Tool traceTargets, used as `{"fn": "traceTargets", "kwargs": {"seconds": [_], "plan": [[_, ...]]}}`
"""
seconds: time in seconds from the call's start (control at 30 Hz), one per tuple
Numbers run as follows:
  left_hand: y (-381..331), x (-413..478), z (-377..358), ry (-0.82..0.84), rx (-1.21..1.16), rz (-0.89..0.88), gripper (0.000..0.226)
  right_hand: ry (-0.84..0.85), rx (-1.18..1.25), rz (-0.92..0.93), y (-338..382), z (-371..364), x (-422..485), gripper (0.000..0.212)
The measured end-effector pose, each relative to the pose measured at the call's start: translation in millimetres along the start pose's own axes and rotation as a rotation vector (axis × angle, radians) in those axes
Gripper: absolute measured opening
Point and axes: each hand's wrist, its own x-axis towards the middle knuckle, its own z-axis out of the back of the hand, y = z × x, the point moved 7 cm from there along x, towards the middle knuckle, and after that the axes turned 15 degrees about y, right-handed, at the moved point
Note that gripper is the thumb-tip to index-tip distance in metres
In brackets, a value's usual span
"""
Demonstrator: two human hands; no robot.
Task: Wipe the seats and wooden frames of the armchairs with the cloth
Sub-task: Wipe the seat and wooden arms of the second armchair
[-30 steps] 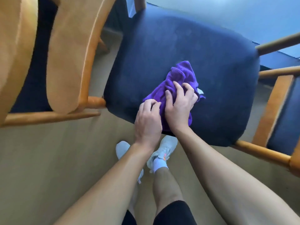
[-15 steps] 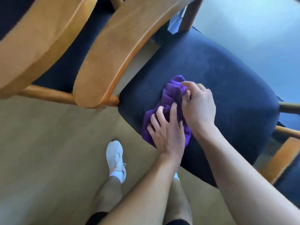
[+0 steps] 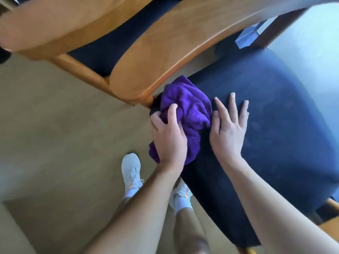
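We see the crumpled purple terry cloth bunched on the corner of the dark navy upholstered seat. Its near end overhangs the seat edge. Its far end lies just beside the curved light-wood armrest. The left hand grips it.

head cam | faces steeply down | close over seat | single view

Navy seat (purple cloth atop)
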Motion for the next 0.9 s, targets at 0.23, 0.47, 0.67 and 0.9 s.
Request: {"fn": "traceTargets", "kwargs": {"seconds": [0.23, 0.47, 0.67, 0.9], "plan": [[-24.2, 19.8, 5.4, -0.054, 0.197, -0.071, 0.058, 0.006, -0.020, -0.003, -2.1, -0.4, -5.1, 0.049], [-34.0, 30.7, -13.6, 0.001, 0.307, -0.101, 0.061, -0.023, -0.089, 0.009, -7.9, 0.8, -6.5, 0.052], [-43.4, 50.3, -12.9, -0.051, 0.332, -0.148, 0.055, -0.065, -0.106, 0.014, -9.5, -1.0, -6.6, 0.052], [-79.4, 117.9, -14.4, 0.113, 0.214, -0.096, 0.049, -0.071, -0.111, 0.023, -12.7, -5.3, -8.1, 0.055]]}}
